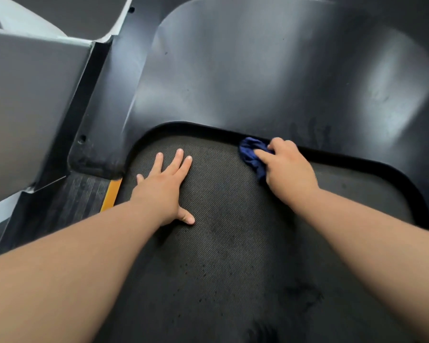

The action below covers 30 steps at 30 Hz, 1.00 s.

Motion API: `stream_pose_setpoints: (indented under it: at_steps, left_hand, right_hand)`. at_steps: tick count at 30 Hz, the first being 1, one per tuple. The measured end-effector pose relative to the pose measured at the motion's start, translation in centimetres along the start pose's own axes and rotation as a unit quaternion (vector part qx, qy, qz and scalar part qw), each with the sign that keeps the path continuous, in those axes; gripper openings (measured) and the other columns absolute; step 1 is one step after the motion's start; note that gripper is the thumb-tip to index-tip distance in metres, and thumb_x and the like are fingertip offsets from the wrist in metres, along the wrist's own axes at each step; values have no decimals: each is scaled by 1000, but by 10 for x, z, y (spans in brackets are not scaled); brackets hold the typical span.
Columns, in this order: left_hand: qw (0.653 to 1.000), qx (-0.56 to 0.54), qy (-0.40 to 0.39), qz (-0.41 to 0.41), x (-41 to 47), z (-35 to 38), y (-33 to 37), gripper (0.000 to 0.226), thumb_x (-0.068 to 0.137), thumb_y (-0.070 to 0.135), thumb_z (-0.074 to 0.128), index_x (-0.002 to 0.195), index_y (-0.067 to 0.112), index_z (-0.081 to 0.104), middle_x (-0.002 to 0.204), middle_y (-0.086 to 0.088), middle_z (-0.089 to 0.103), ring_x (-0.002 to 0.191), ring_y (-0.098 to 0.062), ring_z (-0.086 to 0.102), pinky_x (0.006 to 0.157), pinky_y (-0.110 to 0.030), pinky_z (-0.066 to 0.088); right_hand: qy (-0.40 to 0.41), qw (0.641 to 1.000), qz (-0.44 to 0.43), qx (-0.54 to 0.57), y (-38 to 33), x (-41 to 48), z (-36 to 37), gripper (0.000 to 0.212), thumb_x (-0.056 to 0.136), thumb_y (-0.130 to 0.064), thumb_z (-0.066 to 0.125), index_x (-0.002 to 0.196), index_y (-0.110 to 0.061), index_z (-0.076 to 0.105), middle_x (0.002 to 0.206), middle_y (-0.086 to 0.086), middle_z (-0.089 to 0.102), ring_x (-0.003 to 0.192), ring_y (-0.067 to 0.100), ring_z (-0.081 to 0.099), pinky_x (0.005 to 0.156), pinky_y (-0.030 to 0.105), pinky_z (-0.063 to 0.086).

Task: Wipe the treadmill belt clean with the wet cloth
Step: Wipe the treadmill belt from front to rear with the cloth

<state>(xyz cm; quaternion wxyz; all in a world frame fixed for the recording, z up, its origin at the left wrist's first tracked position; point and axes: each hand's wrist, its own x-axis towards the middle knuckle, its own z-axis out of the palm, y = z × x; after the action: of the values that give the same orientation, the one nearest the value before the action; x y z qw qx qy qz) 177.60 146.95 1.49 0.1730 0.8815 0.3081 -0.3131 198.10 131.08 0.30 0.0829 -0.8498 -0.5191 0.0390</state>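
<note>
Gripping the blue cloth (252, 151), the right hand (289, 169) has its fingers (263, 154) curled round the bunched fabric. Most of the cloth shows beyond the fingertips, to their left and slightly under them. It lies on the treadmill belt (233, 243), touching the black lip (208, 127) at the belt's far end. The left hand (165, 184) rests flat on the belt, well apart from the cloth. Its fingers (178, 159) are straight and spread, the thumb out to the side and holding nothing.

The belt is dark grey with a fine woven texture. Dark specks (198, 268) and a darker smudge (305, 295) lie on it, nearer the person than either hand. Beyond the fingers rises the smooth dark motor cover (258, 70), with pale reflections on its right side. Left of the left hand's fingers runs a yellow strip (112, 194) beside a ribbed side rail (79, 196). A grey upright panel (30, 107) stands further left. Nothing lies between the two hands on the belt
</note>
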Motion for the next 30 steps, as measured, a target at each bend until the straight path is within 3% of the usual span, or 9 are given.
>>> stream_pose_setpoints:
  at_steps: [5, 9, 12, 17, 20, 23, 25, 26, 30]
  left_hand:
    - [1000, -4, 0, -2, 1, -1, 2, 143, 48, 65, 81, 147, 36, -18, 153, 18, -28, 144, -26, -20, 108, -65, 17]
    - [1000, 3, 5, -5, 0, -2, 5, 142, 49, 65, 81, 148, 34, -16, 154, 16, -26, 144, -27, -19, 108, -65, 18]
    - [1000, 7, -3, -11, -3, -4, 7, 143, 48, 65, 82, 148, 34, -16, 154, 16, -26, 144, -27, -18, 107, -65, 19]
    - [1000, 28, -11, -7, 0, -8, 9, 144, 49, 65, 82, 149, 29, -16, 155, 11, -24, 145, -31, -14, 109, -60, 26]
    - [999, 35, -11, -4, 1, -9, 9, 144, 50, 64, 82, 149, 27, -15, 156, 10, -24, 144, -33, -14, 110, -60, 26]
    - [999, 41, -7, -6, 0, -8, 12, 143, 51, 64, 81, 149, 25, -15, 156, 8, -24, 144, -34, -13, 110, -59, 25]
    - [999, 46, -7, -13, -3, -9, 15, 141, 53, 63, 81, 150, 24, -14, 156, 7, -24, 145, -33, -12, 110, -59, 25]
    - [999, 48, -13, -11, -7, -9, 17, 139, 55, 62, 81, 150, 24, -13, 156, 5, -24, 145, -32, -12, 111, -59, 25]
    - [994, 64, -43, 74, -24, -3, 37, 132, 60, 57, 81, 151, 21, -7, 156, 2, -24, 146, -26, -13, 113, -57, 20]
  right_hand:
    - [15, 996, 74, -45, 25, -19, 2, 25, 68, 1, 71, 93, -2, 67, 88, 20, 54, 73, 37, 50, 52, 37, 49]
    - [46, 996, -71, -17, -40, -13, 22, 32, 71, -16, 71, 102, -10, 68, 95, 17, 60, 75, 35, 54, 57, 36, 48]
    - [21, 994, -107, -1, -45, -19, 19, 22, 75, -23, 67, 96, -16, 71, 96, 9, 63, 75, 32, 54, 55, 33, 48]
    - [0, 998, 42, -48, 52, -43, -5, 26, 82, -11, 54, 103, -9, 69, 101, 16, 60, 80, 36, 52, 65, 44, 53]
    - [-19, 992, 104, -68, 41, -40, -10, 26, 86, -12, 50, 109, -8, 63, 106, 18, 56, 91, 38, 50, 70, 44, 49]
    - [-31, 999, -22, -2, -31, -34, -6, 37, 87, -27, 37, 113, -18, 61, 104, 12, 56, 92, 35, 52, 68, 42, 49]
    - [-86, 989, -117, 7, -60, -36, 3, 32, 92, -27, 42, 117, -20, 61, 112, 8, 55, 97, 32, 50, 72, 40, 46]
    - [-98, 988, -116, 9, -54, -37, 2, 29, 93, -26, 46, 116, -19, 62, 117, 8, 54, 99, 32, 48, 74, 39, 46]
    - [-32, 998, 55, -27, 39, -60, -8, 30, 84, -14, 53, 111, -12, 65, 117, 16, 56, 92, 37, 47, 73, 45, 50]
